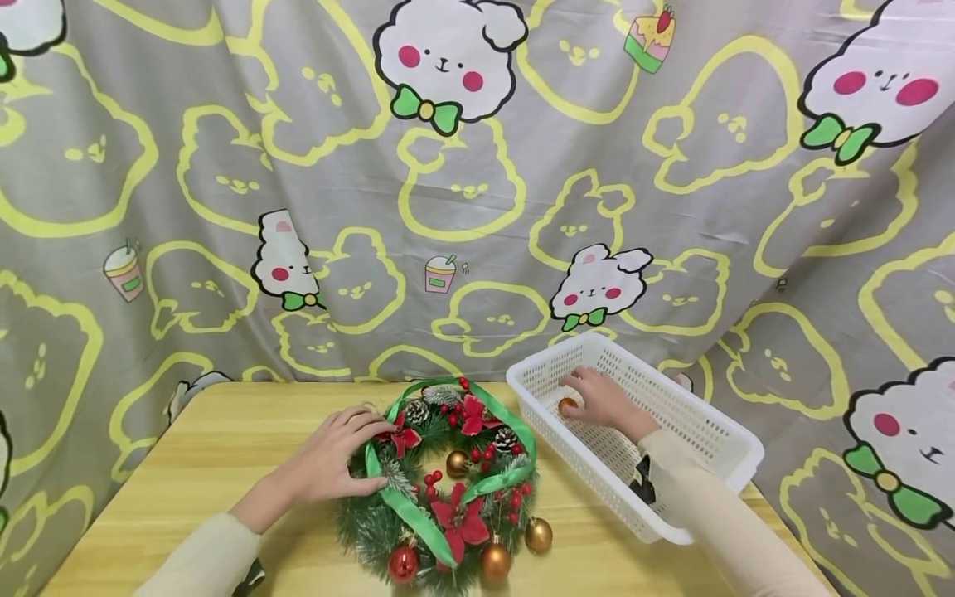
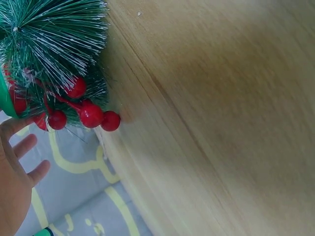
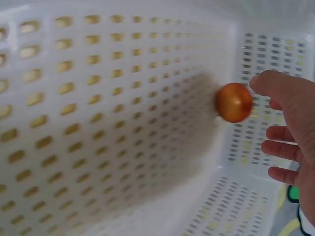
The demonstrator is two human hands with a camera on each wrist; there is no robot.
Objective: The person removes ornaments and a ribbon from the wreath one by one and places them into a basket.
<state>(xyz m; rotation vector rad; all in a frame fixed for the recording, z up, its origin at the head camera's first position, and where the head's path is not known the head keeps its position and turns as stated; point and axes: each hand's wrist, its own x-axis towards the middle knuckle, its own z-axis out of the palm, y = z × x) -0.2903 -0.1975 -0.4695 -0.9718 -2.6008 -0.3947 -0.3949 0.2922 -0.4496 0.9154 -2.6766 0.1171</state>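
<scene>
A Christmas wreath [image 1: 366, 531] of green needles lies on the table, dressed with red poinsettias [image 1: 461, 524], pinecones, berries and a loose green ribbon [image 1: 414, 521]. My left hand [image 1: 322, 458] rests on its left side, the thumb at the ribbon and the fingers spread by a poinsettia. In the left wrist view those fingertips are beside red berries [image 2: 90, 115]. My right hand [image 1: 603, 401] reaches down into a white basket [image 1: 578, 473]. At its far end lies a copper Christmas ball [image 3: 234, 102]; the thumb tip is right by it and the other fingers are loosely bent.
On the wreath's front edge are a red ball [image 1: 403, 563] and a copper ball [image 1: 496, 560], with another copper ball [image 1: 538, 536] at the right. A further copper ball [image 1: 457, 463] shows inside the ring. Behind the wooden table [image 1: 246, 414] hangs a patterned curtain [image 1: 477, 274].
</scene>
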